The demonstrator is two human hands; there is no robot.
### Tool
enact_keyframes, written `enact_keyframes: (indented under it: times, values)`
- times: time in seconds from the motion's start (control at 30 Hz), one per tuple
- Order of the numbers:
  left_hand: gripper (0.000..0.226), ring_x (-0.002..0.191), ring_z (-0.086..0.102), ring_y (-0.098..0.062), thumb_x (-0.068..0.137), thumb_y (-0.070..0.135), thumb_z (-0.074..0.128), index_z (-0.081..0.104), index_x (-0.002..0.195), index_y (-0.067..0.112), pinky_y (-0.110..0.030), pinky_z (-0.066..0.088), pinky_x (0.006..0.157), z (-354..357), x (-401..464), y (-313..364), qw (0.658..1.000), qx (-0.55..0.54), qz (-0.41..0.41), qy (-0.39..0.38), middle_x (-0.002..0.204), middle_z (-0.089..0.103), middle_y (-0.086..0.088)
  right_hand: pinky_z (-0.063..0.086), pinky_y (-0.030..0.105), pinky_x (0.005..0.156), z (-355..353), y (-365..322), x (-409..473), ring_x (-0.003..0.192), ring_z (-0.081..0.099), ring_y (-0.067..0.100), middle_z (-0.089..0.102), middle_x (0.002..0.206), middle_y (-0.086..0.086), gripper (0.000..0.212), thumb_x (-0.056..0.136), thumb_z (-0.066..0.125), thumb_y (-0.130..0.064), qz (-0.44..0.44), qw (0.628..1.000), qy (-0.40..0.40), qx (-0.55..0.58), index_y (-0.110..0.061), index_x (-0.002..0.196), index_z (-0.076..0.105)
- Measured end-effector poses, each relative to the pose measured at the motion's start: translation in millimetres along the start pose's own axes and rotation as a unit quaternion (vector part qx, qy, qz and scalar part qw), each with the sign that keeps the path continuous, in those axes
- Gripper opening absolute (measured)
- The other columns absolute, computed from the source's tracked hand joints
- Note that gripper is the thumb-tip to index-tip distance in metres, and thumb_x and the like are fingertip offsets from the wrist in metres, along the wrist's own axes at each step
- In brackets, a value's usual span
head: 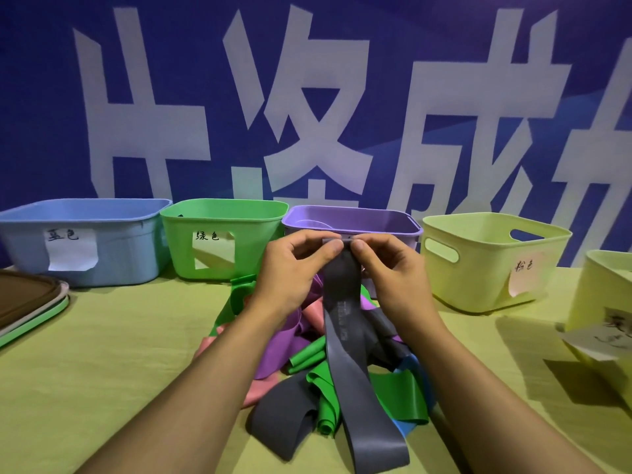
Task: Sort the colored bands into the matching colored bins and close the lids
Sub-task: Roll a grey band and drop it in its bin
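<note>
Both hands, left hand [294, 268] and right hand [390, 265], pinching grey band [345, 323] top edge, long axis hanging toward near pile; no grey bin [352, 222] visible.

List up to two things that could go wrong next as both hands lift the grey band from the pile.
1. The grey band trails into the band pile, so lifting may drag others along.
2. No bin looks grey; the purple bin right behind both hands (left hand, right hand) invites a mis-sort.
</note>
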State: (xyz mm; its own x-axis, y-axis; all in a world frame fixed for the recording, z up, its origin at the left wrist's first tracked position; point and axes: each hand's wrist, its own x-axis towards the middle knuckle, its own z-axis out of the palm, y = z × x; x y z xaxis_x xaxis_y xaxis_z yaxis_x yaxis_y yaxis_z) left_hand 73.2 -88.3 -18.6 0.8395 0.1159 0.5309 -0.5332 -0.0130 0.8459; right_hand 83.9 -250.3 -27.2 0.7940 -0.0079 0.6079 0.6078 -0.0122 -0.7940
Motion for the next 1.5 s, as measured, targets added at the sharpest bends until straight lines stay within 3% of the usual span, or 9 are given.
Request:
enact_keyframes:
  times: [0.3,0.4,0.5,0.57,0.93,1.1,1.23,1.4,1.5]
  values:
    - [0.028,0.098,0.076,-0.016,0.085,-0.006,0.076,0.078,0.096,0.02,-0.025,0.058,0.085,2.3,-3.7,2.6,0.999,-0.049,-0.005,-0.003,0.097,0.08,-0.001,0.06,0.028,0.086,-1.2,1.0,-1.6,0.104,0.071,0.012,0.076,0.105,-0.005,0.018,0.097,0.067,-0.012,0.007,1.0,-0.021,0.008,-0.021,0.112,0.074]
    - [0.029,0.098,0.076,-0.017,0.083,-0.008,0.076,0.078,0.095,0.019,-0.024,0.057,0.084,2.5,-3.7,2.0,0.998,-0.062,-0.007,-0.008,0.097,0.08,-0.003,0.06,0.025,0.081,0.0,-2.7,-3.5,0.103,0.072,0.012,0.077,0.105,-0.004,0.02,0.094,0.069,-0.026,0.034,0.999,-0.019,0.039,-0.02,0.112,0.073]
    - [0.029,0.097,0.076,-0.018,0.083,-0.01,0.075,0.078,0.095,0.016,-0.024,0.057,0.084,4.2,-4.3,2.5,0.998,-0.066,-0.009,-0.015,0.097,0.08,-0.004,0.056,0.019,0.067,1.6,-6.5,-4.5,0.09,0.073,0.008,0.078,0.092,-0.005,0.028,0.087,0.068,-0.043,0.062,0.997,-0.008,0.046,-0.021,0.101,0.076]
    - [0.029,0.095,0.076,-0.016,0.082,-0.011,0.075,0.078,0.094,0.015,-0.022,0.057,0.084,5.0,-5.0,2.8,0.998,-0.064,-0.006,-0.016,0.096,0.08,-0.004,0.052,0.015,0.06,2.5,-5.6,-3.8,0.076,0.07,0.003,0.077,0.08,-0.005,0.019,0.092,0.069,-0.036,0.062,0.997,-0.006,0.035,-0.019,0.092,0.077]
    - [0.034,0.099,0.073,-0.016,0.079,-0.016,0.073,0.075,0.099,0.012,-0.025,0.056,0.085,1.0,-3.2,-0.7,0.995,-0.084,-0.009,-0.046,0.101,0.079,-0.004,0.059,0.028,0.083,2.3,0.6,-4.1,0.095,0.074,0.014,0.079,0.097,-0.001,0.012,0.093,0.07,-0.022,0.048,0.997,-0.039,0.035,-0.019,0.103,0.077]
    - [0.031,0.116,0.069,-0.028,0.08,0.02,0.077,0.074,0.11,0.014,-0.041,0.053,0.104,0.9,-3.0,-4.0,0.992,-0.096,-0.04,-0.077,0.114,0.075,-0.011,0.059,0.033,0.093,1.4,-0.3,-6.0,0.104,0.073,0.016,0.078,0.105,-0.001,0.015,0.095,0.069,-0.015,0.029,0.998,-0.045,0.033,-0.017,0.109,0.076]
    - [0.055,0.094,0.074,-0.033,0.076,0.069,0.076,0.079,0.092,0.017,-0.052,0.055,0.093,4.2,-5.2,-5.1,0.996,-0.009,-0.08,-0.03,0.094,0.078,-0.015,0.058,0.029,0.091,0.1,-0.7,-6.1,0.103,0.074,0.014,0.079,0.104,-0.001,0.016,0.095,0.069,-0.01,0.028,0.997,-0.043,0.05,-0.014,0.108,0.076]
    - [0.02,0.082,0.074,-0.018,0.088,0.034,0.076,0.079,0.084,0.015,-0.04,0.058,0.083,6.1,-6.3,-0.3,0.996,-0.016,-0.09,-0.004,0.085,0.079,-0.008,0.057,0.023,0.088,-1.1,-1.3,-7.0,0.105,0.073,0.011,0.078,0.107,-0.001,0.021,0.094,0.07,-0.008,0.036,0.997,-0.044,0.053,-0.011,0.114,0.074]
    - [0.009,0.086,0.074,-0.017,0.09,0.023,0.076,0.079,0.089,0.015,-0.03,0.058,0.081,5.0,-5.3,-1.3,0.995,-0.035,-0.089,-0.014,0.09,0.079,-0.009,0.059,0.03,0.09,0.4,-0.6,-7.5,0.107,0.072,0.014,0.077,0.11,0.0,0.029,0.091,0.071,-0.028,0.072,0.995,-0.037,0.064,-0.014,0.116,0.073]
